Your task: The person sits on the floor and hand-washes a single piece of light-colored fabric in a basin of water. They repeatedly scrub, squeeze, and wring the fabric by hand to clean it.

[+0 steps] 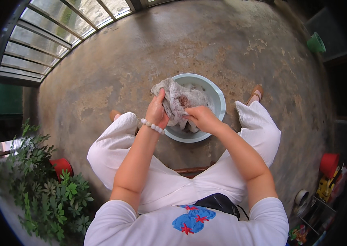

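A wet, greyish-white cloth (176, 100) with a brown stain and reddish stitching is bunched up over a light blue plastic basin (219, 98). My left hand (157, 110), with a beaded bracelet at its wrist, holds the cloth's left side with the thumb up. My right hand (203, 118) pinches the cloth's lower right edge between thumb and fingers. Part of the cloth hangs down into the basin, where murky, sudsy water shows around it. The basin stands on the concrete floor (161, 49) between my feet.
A wooden seat edge (188, 170) shows between my legs. Leafy plants (47, 196) and a red pot (62, 167) stand at the left, below a barred window (53, 33). To the right are a red container (329, 164), a metal rack (318, 212) and a green bucket (316, 42).
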The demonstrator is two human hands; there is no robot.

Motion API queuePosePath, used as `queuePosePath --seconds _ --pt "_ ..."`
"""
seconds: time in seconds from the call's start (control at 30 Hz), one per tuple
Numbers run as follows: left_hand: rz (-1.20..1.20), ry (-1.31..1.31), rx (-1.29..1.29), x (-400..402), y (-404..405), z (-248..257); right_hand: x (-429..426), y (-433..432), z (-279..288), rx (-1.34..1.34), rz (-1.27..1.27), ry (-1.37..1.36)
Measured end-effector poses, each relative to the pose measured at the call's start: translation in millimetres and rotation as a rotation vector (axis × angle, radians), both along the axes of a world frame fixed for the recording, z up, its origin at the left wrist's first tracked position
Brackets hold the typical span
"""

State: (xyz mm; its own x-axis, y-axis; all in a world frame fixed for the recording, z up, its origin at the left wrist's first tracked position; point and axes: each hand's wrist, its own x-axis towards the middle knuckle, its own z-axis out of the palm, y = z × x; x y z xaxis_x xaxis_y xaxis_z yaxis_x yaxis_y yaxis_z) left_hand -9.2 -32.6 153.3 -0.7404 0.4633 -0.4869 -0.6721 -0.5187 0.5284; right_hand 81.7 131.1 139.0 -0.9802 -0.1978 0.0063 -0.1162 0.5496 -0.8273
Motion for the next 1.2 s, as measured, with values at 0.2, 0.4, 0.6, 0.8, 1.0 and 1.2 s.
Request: queuePosePath --seconds 0.2,0.4,0.6,0.8,1.0,1.2 --pt "0.063 0.147 -0.24 -5 -7 18 -1 29 29 0.097 0.011 0.057" --pt "-0.084 0.246 -0.362 -16 -25 26 0 48 54 -0.162 -0.225 0.043" --pt "-0.654 0.849 -0.748 -2 -20 41 -10 49 44 -1.146 -0.476 -0.147" --pt "-0.693 0.773 -0.8 -6 -19 23 -14 50 29 -1.037 -0.539 -0.118" --pt "-0.344 0.189 -0.342 13 9 1 -10 15 15 -0.348 -0.382 -0.034" --pt "-0.129 -0.388 0.021 16 22 -29 -19 -10 -35 -0.276 -0.538 -0.017"
